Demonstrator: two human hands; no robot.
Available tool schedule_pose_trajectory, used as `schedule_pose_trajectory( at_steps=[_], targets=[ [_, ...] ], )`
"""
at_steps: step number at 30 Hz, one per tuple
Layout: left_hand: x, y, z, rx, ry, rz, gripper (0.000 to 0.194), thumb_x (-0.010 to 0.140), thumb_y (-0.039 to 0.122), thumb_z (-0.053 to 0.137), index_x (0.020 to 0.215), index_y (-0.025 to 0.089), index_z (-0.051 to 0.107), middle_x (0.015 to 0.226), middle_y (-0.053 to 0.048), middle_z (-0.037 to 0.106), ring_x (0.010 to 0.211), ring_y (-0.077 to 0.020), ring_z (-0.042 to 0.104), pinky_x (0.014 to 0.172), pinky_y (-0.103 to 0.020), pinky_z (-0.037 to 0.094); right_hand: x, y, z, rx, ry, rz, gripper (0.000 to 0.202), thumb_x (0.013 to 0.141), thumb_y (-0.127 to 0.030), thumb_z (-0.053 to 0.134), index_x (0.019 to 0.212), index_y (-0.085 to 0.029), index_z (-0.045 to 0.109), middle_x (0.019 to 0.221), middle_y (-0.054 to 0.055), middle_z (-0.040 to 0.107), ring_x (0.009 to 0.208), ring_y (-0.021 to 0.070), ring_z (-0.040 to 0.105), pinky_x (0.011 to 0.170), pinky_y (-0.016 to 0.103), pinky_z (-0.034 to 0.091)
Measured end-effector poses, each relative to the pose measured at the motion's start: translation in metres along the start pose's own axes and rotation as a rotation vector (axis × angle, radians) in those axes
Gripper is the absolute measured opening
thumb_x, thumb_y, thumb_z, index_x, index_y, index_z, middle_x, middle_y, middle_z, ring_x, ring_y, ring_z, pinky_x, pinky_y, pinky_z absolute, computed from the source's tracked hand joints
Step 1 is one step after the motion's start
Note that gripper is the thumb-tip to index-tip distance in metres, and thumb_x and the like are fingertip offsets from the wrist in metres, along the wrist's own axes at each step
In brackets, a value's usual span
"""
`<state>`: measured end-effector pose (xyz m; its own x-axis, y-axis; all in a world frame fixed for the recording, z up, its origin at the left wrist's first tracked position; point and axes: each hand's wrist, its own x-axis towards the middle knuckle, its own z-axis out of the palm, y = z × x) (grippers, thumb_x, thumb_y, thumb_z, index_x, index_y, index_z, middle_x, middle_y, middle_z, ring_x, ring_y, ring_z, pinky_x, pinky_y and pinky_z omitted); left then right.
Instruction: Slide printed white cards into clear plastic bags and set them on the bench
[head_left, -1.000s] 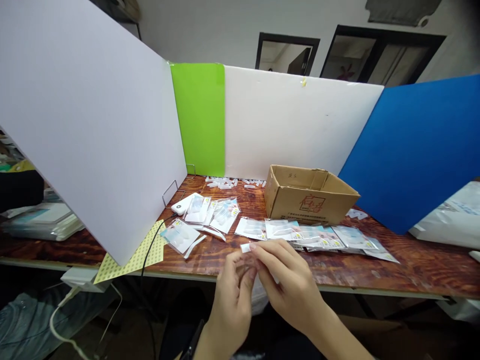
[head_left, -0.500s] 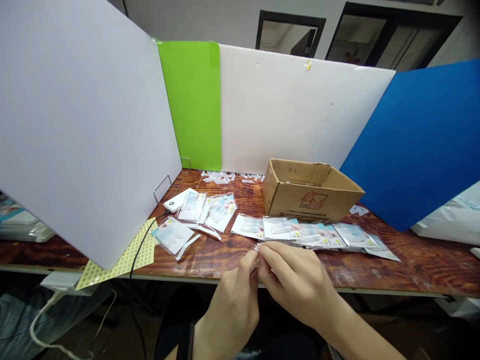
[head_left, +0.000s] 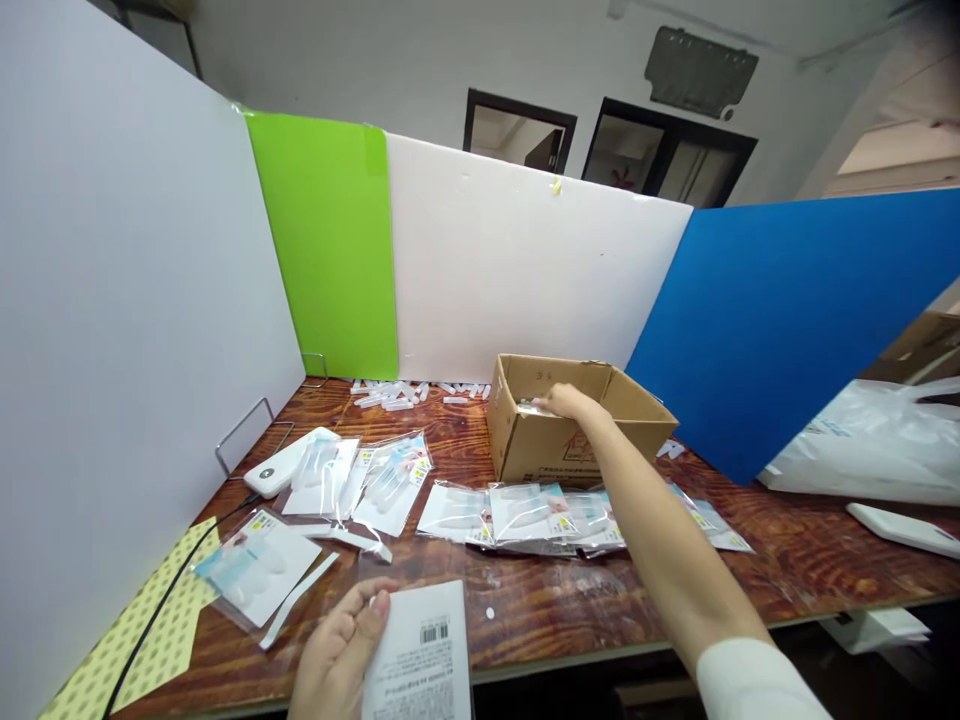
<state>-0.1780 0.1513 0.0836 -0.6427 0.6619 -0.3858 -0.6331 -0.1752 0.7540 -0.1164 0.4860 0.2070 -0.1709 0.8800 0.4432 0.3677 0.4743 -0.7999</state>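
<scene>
My left hand [head_left: 341,650], low at the table's front edge, grips a flat white printed package [head_left: 420,650] between thumb and fingers. Its barcode and small text face me. My right hand [head_left: 568,402] reaches over the front wall of an open cardboard box [head_left: 540,450]. The fingers are bent at a pale, flat item [head_left: 531,407] inside; its kind is unclear, and the fingertips are partly hidden. In front of the box lies a row of clear-wrapped card packs [head_left: 521,512], some behind my right forearm.
More wrapped packs [head_left: 394,485] lie at left beside a white device [head_left: 289,462] with a black cable. Small white pieces [head_left: 390,395] are scattered at the back. A yellow dotted sheet [head_left: 161,620] overhangs the left front. White, green [head_left: 330,250] and blue panels surround the table.
My hands have parted: the right went forward into the box, the left moved left and now holds the white package. The view has shifted right, and a small white dot shows on the table.
</scene>
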Motion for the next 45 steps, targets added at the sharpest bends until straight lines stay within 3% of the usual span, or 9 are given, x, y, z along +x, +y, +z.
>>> schedule_pose_trajectory(
  at_steps=[5, 9, 12, 14, 21, 30, 32, 37, 45],
  targets=[
    [0.0, 0.013, 0.009, -0.059, -0.048, 0.024, 0.03, 0.065, 0.028, 0.074, 0.083, 0.02, 0.051, 0.056, 0.004, 0.064, 0.055, -0.0164, 0.063, 0.049, -0.022, 0.048, -0.014, 0.001, 0.002, -0.133, -0.124, -0.002, 0.036, 0.087, -0.03, 0.05, 0.116, -0.008, 0.052, 0.118, 0.018, 0.056, 0.115, 0.0285, 0.047, 0.098, 0.05, 0.032],
    [-0.005, 0.017, 0.017, -0.067, -0.128, 0.086, 0.022, 0.072, 0.028, 0.067, 0.085, 0.018, 0.052, 0.061, 0.002, 0.066, 0.057, -0.0154, 0.064, 0.053, -0.024, 0.049, -0.094, -0.005, -0.017, -0.032, -0.224, -0.074, 0.042, 0.092, -0.037, 0.035, 0.121, -0.011, 0.05, 0.117, 0.017, 0.058, 0.111, 0.0257, 0.052, 0.094, 0.043, 0.038],
    [-0.016, 0.013, 0.023, -0.046, -0.168, 0.092, 0.019, 0.076, 0.029, 0.064, 0.086, 0.018, 0.053, 0.065, 0.0, 0.067, 0.059, -0.0152, 0.064, 0.056, -0.025, 0.05, -0.181, -0.005, -0.029, 0.427, -0.853, 0.038, 0.046, 0.082, -0.049, 0.05, 0.112, -0.016, 0.059, 0.096, 0.01, 0.069, 0.082, 0.0216, 0.065, 0.069, 0.035, 0.052],
    [-0.028, 0.009, 0.025, -0.023, -0.192, 0.077, 0.016, 0.077, 0.028, 0.063, 0.087, 0.018, 0.055, 0.067, 0.0, 0.068, 0.061, -0.0153, 0.065, 0.057, -0.024, 0.05, -0.225, -0.006, -0.037, 0.614, -0.993, 0.184, 0.035, 0.079, -0.043, 0.058, 0.104, -0.018, 0.065, 0.088, 0.006, 0.07, 0.077, 0.0182, 0.065, 0.066, 0.029, 0.052],
    [-0.068, 0.004, 0.014, 0.031, -0.227, -0.134, 0.015, 0.078, 0.029, 0.06, 0.087, 0.017, 0.061, 0.081, -0.006, 0.071, 0.075, -0.0197, 0.066, 0.065, -0.028, 0.05, -0.269, -0.004, -0.075, 0.887, -1.087, 0.596, 0.03, 0.082, -0.034, 0.059, 0.105, -0.017, 0.066, 0.082, 0.007, 0.071, 0.074, 0.0155, 0.066, 0.07, 0.029, 0.052],
    [-0.101, -0.028, -0.036, 0.177, -0.213, -0.37, 0.031, 0.079, 0.023, 0.058, 0.11, 0.019, 0.059, 0.076, -0.005, 0.07, 0.067, -0.0163, 0.064, 0.063, -0.026, 0.047, -0.333, 0.031, -0.094, 0.736, -1.069, 0.811, 0.032, 0.076, -0.033, 0.065, 0.105, -0.018, 0.066, 0.081, 0.005, 0.072, 0.071, 0.0161, 0.067, 0.065, 0.031, 0.055],
    [-0.105, -0.037, -0.047, 0.147, -0.18, -0.392, 0.032, 0.078, 0.02, 0.059, 0.11, 0.02, 0.06, 0.076, -0.004, 0.07, 0.07, -0.0158, 0.064, 0.065, -0.025, 0.048, -0.345, 0.036, -0.093, 0.709, -1.034, 0.784, 0.024, 0.076, -0.03, 0.065, 0.097, -0.02, 0.069, 0.08, 0.003, 0.072, 0.068, 0.0148, 0.066, 0.062, 0.028, 0.055],
    [-0.108, -0.049, -0.064, 0.138, -0.172, -0.36, 0.009, 0.072, 0.011, 0.062, 0.066, 0.014, 0.069, 0.062, -0.002, 0.067, 0.059, -0.0113, 0.06, 0.058, -0.02, 0.046, -0.353, 0.039, -0.099, 0.581, -1.042, 0.505, 0.016, 0.08, -0.02, 0.058, 0.084, -0.021, 0.073, 0.078, 0.002, 0.073, 0.068, 0.0134, 0.066, 0.061, 0.023, 0.054],
    [-0.11, -0.048, -0.068, 0.137, -0.293, -0.328, 0.01, 0.074, 0.023, 0.063, 0.07, 0.016, 0.069, 0.061, -0.002, 0.063, 0.057, -0.0125, 0.058, 0.055, -0.021, 0.044, -0.347, 0.034, -0.109, 0.502, -1.037, 0.229, 0.023, 0.083, -0.017, 0.051, 0.091, -0.024, 0.071, 0.091, 0.003, 0.072, 0.081, 0.0173, 0.068, 0.068, 0.026, 0.055]
  ],
)
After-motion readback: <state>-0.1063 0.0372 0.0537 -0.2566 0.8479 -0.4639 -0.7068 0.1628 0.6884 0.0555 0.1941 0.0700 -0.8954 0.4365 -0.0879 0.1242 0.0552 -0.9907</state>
